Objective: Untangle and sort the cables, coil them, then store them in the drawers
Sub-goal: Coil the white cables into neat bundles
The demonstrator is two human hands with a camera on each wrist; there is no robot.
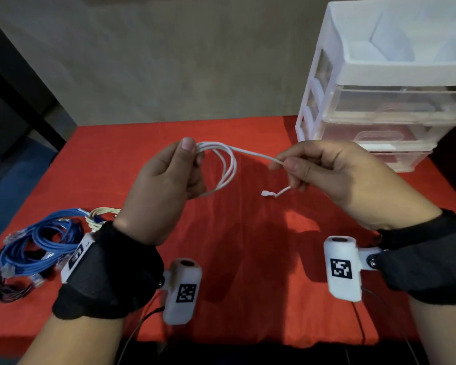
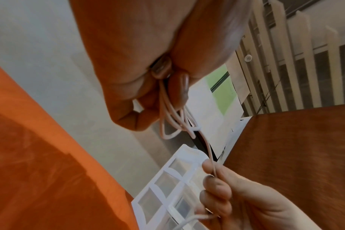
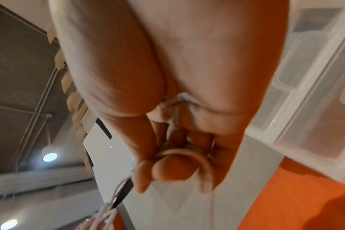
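Loops of a white cable (image 1: pixel 228 164) are pinched between thumb and fingers of the left hand (image 1: pixel 166 180), held above the middle of the red tabletop (image 1: pixel 234 233). One strand is stretched across to the right hand (image 1: pixel 334 175), whose curled fingers grasp it near its end; the white plug (image 1: pixel 267 193) hangs just below. Blue cables (image 1: pixel 40 241) and a beige cable (image 1: pixel 100 214) are heaped at the left edge. A clear drawer unit (image 1: pixel 379 106) is set at the far right corner.

Drawer unit (image 1: pixel 385 75) cut off (right edge), contents blurred.
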